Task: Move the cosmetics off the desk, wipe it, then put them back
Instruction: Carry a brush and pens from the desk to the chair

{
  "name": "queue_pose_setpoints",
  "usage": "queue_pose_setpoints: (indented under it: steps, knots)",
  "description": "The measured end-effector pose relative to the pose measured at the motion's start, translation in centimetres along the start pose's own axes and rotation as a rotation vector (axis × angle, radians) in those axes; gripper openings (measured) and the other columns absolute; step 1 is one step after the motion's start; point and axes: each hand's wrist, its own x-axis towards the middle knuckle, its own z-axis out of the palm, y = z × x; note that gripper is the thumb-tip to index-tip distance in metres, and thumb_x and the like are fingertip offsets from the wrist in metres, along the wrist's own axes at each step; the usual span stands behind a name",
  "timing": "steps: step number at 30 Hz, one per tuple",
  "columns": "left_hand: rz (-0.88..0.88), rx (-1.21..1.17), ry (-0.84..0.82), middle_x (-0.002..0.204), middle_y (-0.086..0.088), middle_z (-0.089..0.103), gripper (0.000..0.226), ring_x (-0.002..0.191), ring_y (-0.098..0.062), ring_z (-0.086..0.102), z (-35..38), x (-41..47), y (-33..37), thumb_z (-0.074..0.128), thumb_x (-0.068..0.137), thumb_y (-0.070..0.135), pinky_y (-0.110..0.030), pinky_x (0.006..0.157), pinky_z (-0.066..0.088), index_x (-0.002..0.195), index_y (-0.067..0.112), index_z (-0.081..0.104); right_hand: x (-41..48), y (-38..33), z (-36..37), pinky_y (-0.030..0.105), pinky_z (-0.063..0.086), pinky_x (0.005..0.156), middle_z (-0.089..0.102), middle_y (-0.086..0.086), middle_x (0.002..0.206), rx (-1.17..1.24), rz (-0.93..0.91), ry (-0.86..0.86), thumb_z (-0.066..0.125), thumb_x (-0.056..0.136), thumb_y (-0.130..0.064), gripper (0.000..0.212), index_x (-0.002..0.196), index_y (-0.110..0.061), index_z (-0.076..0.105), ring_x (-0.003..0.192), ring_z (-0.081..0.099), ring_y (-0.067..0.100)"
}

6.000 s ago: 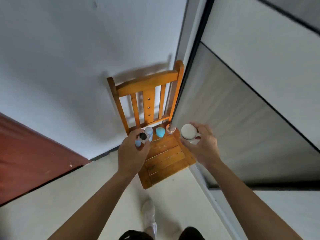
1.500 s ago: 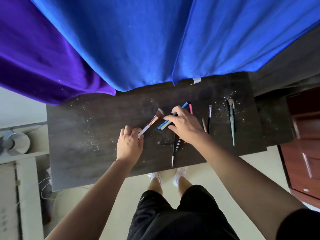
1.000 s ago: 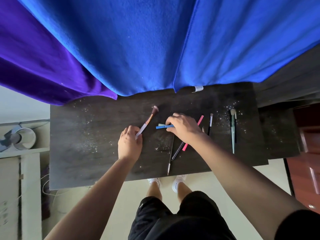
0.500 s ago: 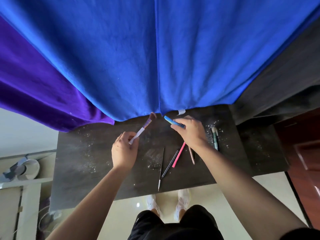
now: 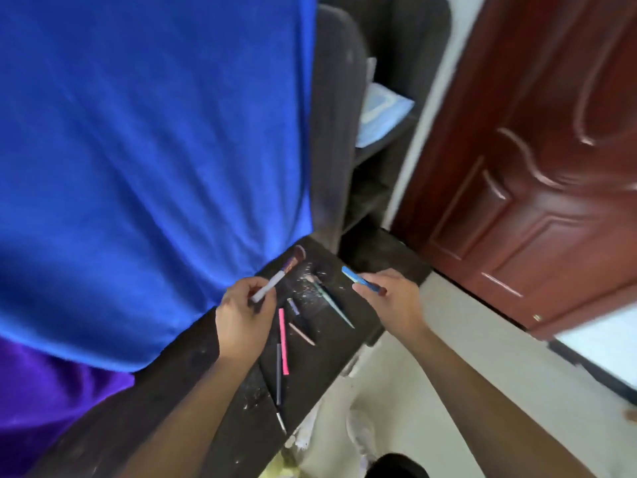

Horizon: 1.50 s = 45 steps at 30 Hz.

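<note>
— Blue cloth (image 5: pixel 155 132) hangs behind our dusty dark desk (image 5: pixel 165 401). What have we got on the left?
— Our left hand (image 5: pixel 241 322) pinches the white-handled brush (image 5: pixel 277 279), raised over the desk. A pink pencil (image 5: pixel 283 339) and a green brush (image 5: pixel 332 305) lie on it.
— And right?
— Our right hand (image 5: pixel 396 301) grips the blue pencil (image 5: pixel 355 277) above the desk's end, near the brown door (image 5: pixel 534 184).

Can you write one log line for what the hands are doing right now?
left hand: holds white-handled brush | right hand: holds blue stick | desk: pink pencil, teal brush lying there
</note>
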Motion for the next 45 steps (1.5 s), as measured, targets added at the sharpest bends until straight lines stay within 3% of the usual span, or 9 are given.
queue_pose_setpoints:
  steps: [5,8,18,21,27,33,37,42,45]
  knots:
    - [0.133,-0.173,-0.282,0.075,0.008,0.066,0.021,0.071,-0.014,0.064,7.3,-4.2,7.5,0.072,0.080,0.014,-0.028,0.071,0.052,0.086,0.031,0.061,-10.0,6.4,-9.7,0.020,0.045,0.068,0.063,-0.013,0.087,-0.072,0.254,0.231,0.075,0.087,-0.042,0.018,0.104,-0.038,0.078,0.070,0.059,0.006]
    - [0.209,-0.241,-0.442,0.074,0.010,0.064,0.023,0.068,-0.010,0.061,11.2,-8.4,13.1,0.071,0.080,0.017,-0.018,0.066,0.047,0.083,0.035,0.058,-15.9,9.4,-16.1,0.017,0.042,0.066,0.064,-0.013,0.086,-0.063,0.356,0.406,0.076,0.087,-0.041,0.015,0.102,-0.042,0.077,0.073,0.059,0.004]
    - [0.437,-0.349,-0.778,0.065,0.010,0.061,0.019,0.061,-0.012,0.057,22.1,-28.7,30.8,0.072,0.078,0.020,-0.030,0.055,0.047,0.076,0.033,0.058,-35.7,21.2,-32.9,0.014,0.039,0.063,0.065,-0.010,0.089,-0.075,0.614,0.795,0.077,0.087,-0.036,0.020,0.107,-0.032,0.078,0.072,0.057,0.005]
    - [0.517,-0.397,-0.826,0.074,0.012,0.064,0.019,0.065,-0.011,0.059,26.5,-36.7,35.6,0.074,0.078,0.018,-0.023,0.056,0.045,0.074,0.028,0.059,-41.7,26.4,-37.9,0.007,0.036,0.061,0.065,-0.013,0.087,-0.038,0.666,0.890,0.078,0.086,-0.036,0.019,0.104,-0.035,0.078,0.074,0.058,0.000]
    - [0.515,-0.422,-0.937,0.073,0.004,0.064,0.018,0.063,-0.019,0.057,33.9,-49.3,43.5,0.075,0.078,0.011,-0.034,0.058,0.048,0.074,0.019,0.059,-50.8,34.7,-47.2,0.008,0.035,0.060,0.060,-0.022,0.082,-0.051,0.751,0.975,0.079,0.085,-0.037,0.016,0.101,-0.040,0.078,0.076,0.056,-0.009]
    - [0.571,-0.403,-1.034,0.071,0.006,0.064,0.019,0.065,-0.016,0.057,41.0,-57.3,49.2,0.074,0.077,0.009,-0.036,0.059,0.048,0.072,0.020,0.060,-55.5,41.9,-54.7,0.013,0.039,0.061,0.060,-0.019,0.086,-0.064,0.813,1.002,0.076,0.085,-0.042,0.020,0.105,-0.037,0.078,0.070,0.056,-0.001]
    - [0.605,-0.392,-1.072,0.070,0.007,0.063,0.019,0.066,-0.015,0.059,47.4,-60.8,51.9,0.075,0.079,0.009,-0.033,0.058,0.049,0.073,0.019,0.060,-55.8,47.4,-58.2,0.010,0.037,0.061,0.063,-0.016,0.090,-0.062,0.853,1.005,0.078,0.086,-0.036,0.022,0.107,-0.030,0.078,0.069,0.055,0.001]
    - [0.653,-0.371,-1.096,0.064,0.008,0.059,0.040,0.062,-0.013,0.057,58.0,-64.7,56.0,0.074,0.080,0.008,-0.025,0.056,0.046,0.062,0.032,0.048,-54.4,55.9,-63.8,0.007,0.039,0.058,0.066,-0.014,0.089,-0.090,0.907,1.014,0.078,0.085,-0.035,0.021,0.106,-0.029,0.079,0.070,0.058,0.000]
    - [0.670,-0.316,-1.128,0.059,0.005,0.054,0.035,0.059,-0.011,0.053,64.9,-66.9,59.2,0.073,0.082,0.007,-0.023,0.056,0.044,0.060,0.023,0.051,-52.7,61.7,-68.3,0.008,0.042,0.056,0.064,-0.016,0.087,-0.064,0.970,0.995,0.077,0.087,-0.036,0.023,0.109,-0.031,0.078,0.075,0.058,-0.004]
